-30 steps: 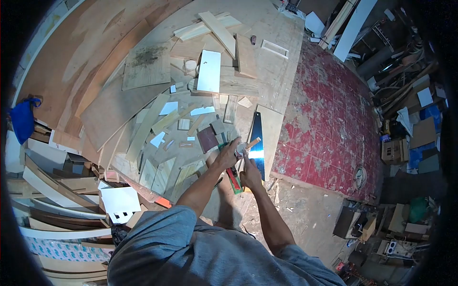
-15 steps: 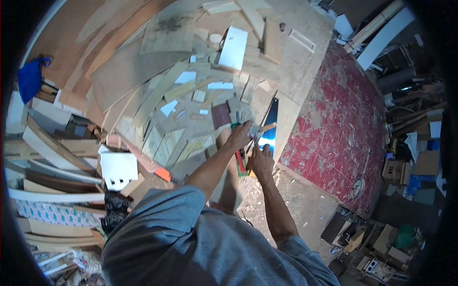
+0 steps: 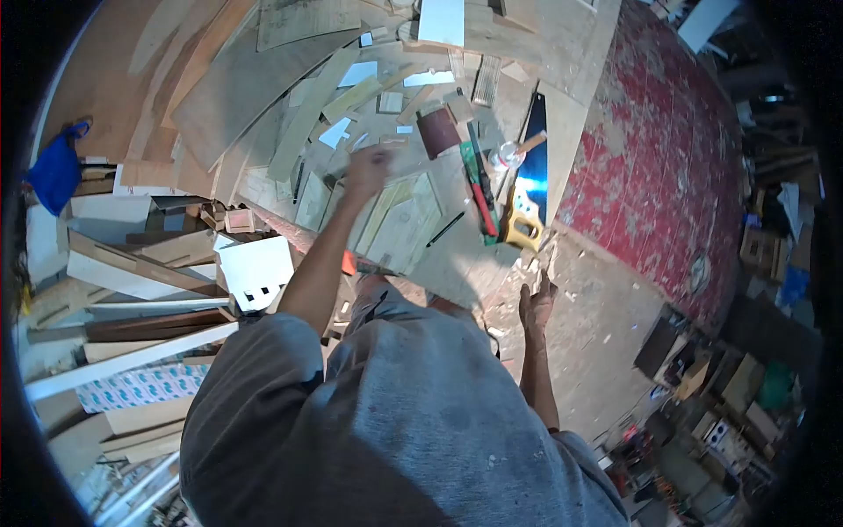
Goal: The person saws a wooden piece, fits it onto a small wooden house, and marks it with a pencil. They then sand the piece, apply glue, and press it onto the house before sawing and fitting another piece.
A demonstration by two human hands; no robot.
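Observation:
My left hand (image 3: 367, 172), blurred by motion, is over the small wood offcuts left of centre; its fingers are smeared and I cannot make out anything in them. My right hand (image 3: 537, 303) is held low on the right with fingers apart, holding nothing, below the yellow handle (image 3: 524, 225) of a handsaw (image 3: 533, 176). Beside the saw blade stands a clear jar (image 3: 507, 156) with a wooden stick (image 3: 532, 141) leaning from it. Left of the jar lie a red and green tool (image 3: 479, 191) and a dark red-brown rectangular piece (image 3: 438, 133). A black pen-like stick (image 3: 445, 230) lies nearer me.
White and bare wood pieces, including a white board (image 3: 442, 21), cover the work surface. A worn red panel (image 3: 650, 167) lies right. Stacked boards and a white piece with square cutouts (image 3: 255, 270) are left. Boxes (image 3: 762, 252) and clutter fill the far right.
Both hands have left the jar and stick. My left hand has moved left over the offcuts; my right has dropped back toward me and opened. The whole view has shifted.

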